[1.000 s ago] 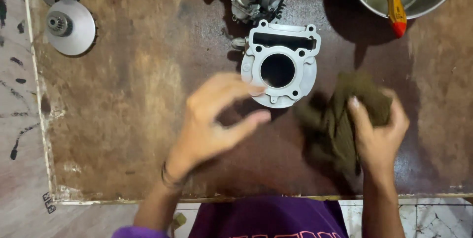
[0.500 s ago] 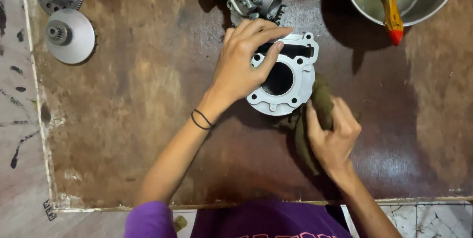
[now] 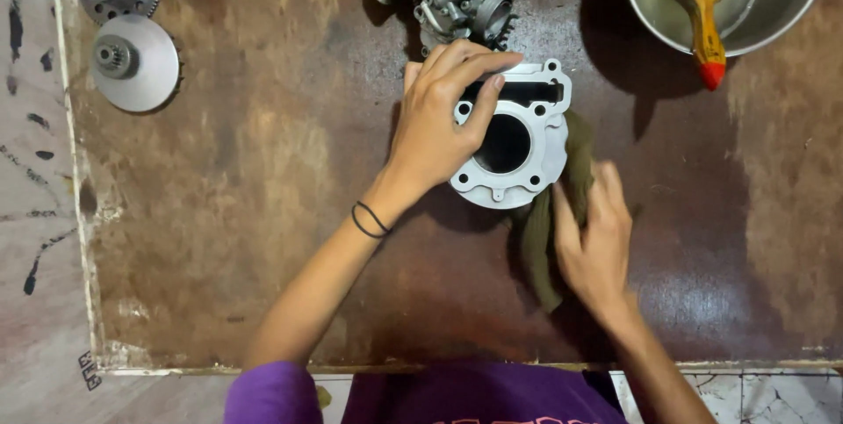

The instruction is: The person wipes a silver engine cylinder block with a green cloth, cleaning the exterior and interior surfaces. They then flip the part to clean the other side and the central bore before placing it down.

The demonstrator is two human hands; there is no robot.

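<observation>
Near the desk's (image 3: 219,213) far edge, the left hand (image 3: 439,125) clamps a rigid, likely heavy engine cylinder block (image 3: 518,139) while the right hand (image 3: 593,244) presses a soft olive rag (image 3: 540,240) against its side.

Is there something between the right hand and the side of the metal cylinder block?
Yes. The right hand presses a dark green rag against the cylinder block, so the rag lies between them. The left hand touches the block directly.

Silver-grey cylinder block (image 3: 518,147), olive-green rag (image 3: 549,231), mottled brown table (image 3: 228,169), orange-handled brush (image 3: 702,11).
</observation>
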